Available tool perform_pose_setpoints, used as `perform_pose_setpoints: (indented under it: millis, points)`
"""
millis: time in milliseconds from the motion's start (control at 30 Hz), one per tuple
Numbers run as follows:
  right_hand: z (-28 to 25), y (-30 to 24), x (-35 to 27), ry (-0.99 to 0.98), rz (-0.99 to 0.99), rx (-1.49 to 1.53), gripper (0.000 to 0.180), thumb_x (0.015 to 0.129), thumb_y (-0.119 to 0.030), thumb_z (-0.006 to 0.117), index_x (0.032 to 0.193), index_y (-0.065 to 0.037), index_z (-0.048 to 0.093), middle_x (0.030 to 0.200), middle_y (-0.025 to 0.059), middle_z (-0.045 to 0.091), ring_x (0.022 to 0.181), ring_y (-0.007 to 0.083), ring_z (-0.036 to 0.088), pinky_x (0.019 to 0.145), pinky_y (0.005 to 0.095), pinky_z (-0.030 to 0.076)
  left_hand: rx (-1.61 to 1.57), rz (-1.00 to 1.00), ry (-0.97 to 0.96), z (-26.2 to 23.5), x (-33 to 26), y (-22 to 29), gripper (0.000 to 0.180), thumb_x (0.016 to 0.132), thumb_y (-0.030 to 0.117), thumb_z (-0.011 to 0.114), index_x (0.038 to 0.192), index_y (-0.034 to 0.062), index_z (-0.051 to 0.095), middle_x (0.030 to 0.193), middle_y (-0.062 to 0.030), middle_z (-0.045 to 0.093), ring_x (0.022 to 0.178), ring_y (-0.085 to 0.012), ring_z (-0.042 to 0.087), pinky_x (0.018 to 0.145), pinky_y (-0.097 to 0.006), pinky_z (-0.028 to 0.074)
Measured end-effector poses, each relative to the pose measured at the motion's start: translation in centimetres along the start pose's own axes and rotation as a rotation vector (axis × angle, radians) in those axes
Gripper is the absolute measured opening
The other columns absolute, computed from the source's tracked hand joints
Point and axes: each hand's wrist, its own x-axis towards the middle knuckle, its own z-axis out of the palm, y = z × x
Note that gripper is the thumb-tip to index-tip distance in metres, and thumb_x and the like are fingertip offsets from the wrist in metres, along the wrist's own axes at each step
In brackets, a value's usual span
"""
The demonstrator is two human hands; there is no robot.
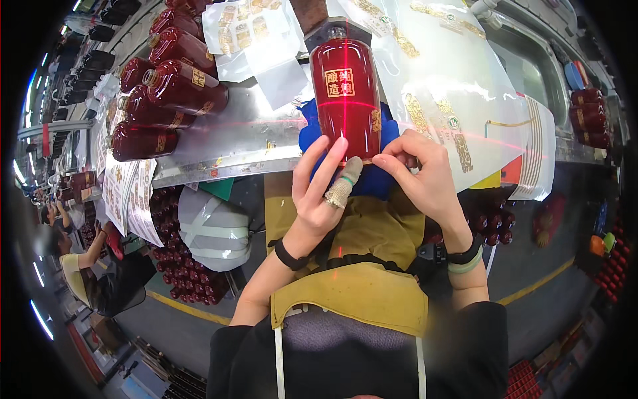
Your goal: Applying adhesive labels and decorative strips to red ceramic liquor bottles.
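Between the red bottle (345,110) and the obstructing bottle cluster (183,92), the metal bench (242,136) is passable.

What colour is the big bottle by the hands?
The bottle is deep red with gold markings, seen in the head view.

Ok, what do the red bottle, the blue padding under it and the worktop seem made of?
Red bottle: likely glass, glossy, with sharp highlights; glazed ceramic possible. Blue padding: probably cloth, matte, softly creased. Worktop: apparently bare metal, grey with streaky reflections.
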Motion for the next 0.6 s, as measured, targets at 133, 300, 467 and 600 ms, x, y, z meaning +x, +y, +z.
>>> perform_pose_setpoints:
  millis: [133,300,467,600]
  points:
    - [0.3,0.1,0.0,0.019,-0.025,-0.019,0.017,0.088,-0.012,0.081,0.084,0.001,0.070,0.073,0.0055,0.058,0.060,0.0141,0.050,0.058,0.0302,0.041,-0.072,0.002,0.032,0.2,0.1,-0.8,0.017,0.080,-0.009,0.081,0.095,-0.0047,0.075,0.110,-0.0151,0.076,0.108,-0.0339,0.071,0.084,-0.039,0.063]
    - [0.6,0.1,0.1,0.026,-0.019,-0.036,0.019,0.086,-0.014,0.082,0.084,0.000,0.070,0.072,0.0062,0.058,0.061,0.0155,0.051,0.059,0.0307,0.042,-0.065,-0.004,0.077,0.4,-0.6,-1.3,0.016,0.080,-0.008,0.080,0.095,-0.0042,0.076,0.110,-0.0141,0.076,0.108,-0.0324,0.070,0.084,-0.037,0.064]
    - [0.3,-0.1,0.1,0.022,-0.019,-0.048,0.019,0.086,-0.014,0.082,0.083,0.000,0.070,0.072,0.0065,0.059,0.061,0.0158,0.053,0.059,0.0308,0.042,0.012,0.022,0.003,0.0,-0.8,-0.7,0.017,0.080,-0.007,0.080,0.096,-0.0042,0.075,0.118,-0.0158,0.074,0.111,-0.0347,0.068,0.089,-0.041,0.060]
    - [0.3,-0.1,0.1,0.019,-0.010,-0.045,0.019,0.086,-0.014,0.082,0.083,0.000,0.070,0.073,0.0067,0.059,0.062,0.0159,0.054,0.059,0.0311,0.043,0.052,0.032,-0.018,-0.2,-0.2,-0.1,0.016,0.078,-0.007,0.079,0.093,-0.0038,0.074,0.120,-0.0177,0.073,0.117,-0.0358,0.066,0.093,-0.043,0.059]
